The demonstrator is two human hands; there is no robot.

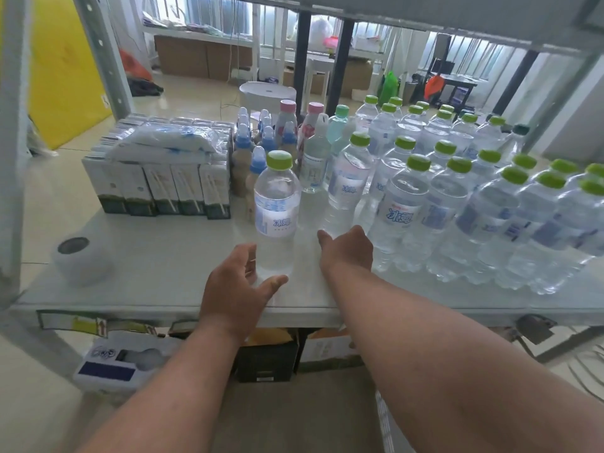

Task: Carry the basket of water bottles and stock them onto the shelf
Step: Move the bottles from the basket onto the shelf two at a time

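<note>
Left hand (232, 282) low centre of frame, grip open wide: thumb spread right near the shelf edge, fingers curled loosely at the base of one water bottle (277, 212), touching or just beside it, cannot tell which. Nothing clasped. Right hand (347, 251) just right of that bottle, palm down, fingers extended forward and partly hidden behind the knuckles; grip open, empty, fingertips near the foot of the next bottle back (350, 173), contact unclear.

The near bottle stands upright on the shelf (157, 273), green cap, blue-white label, apart from the rest. Right half of frame: rows of green-capped water bottles (474, 197), upright, packed close, running to the right edge. Behind the near bottle, centre: small blue-capped bottles (258, 161), two pink-capped bottles (287, 117), a clear bottle with pale cap (315, 158). Left of centre: row of upright cartons (163, 188) with a plastic-wrapped pack (170, 142) lying on top. Lower left on the shelf: white tape roll (80, 259). Below the shelf: boxes (268, 358). Basket not in view.
</note>
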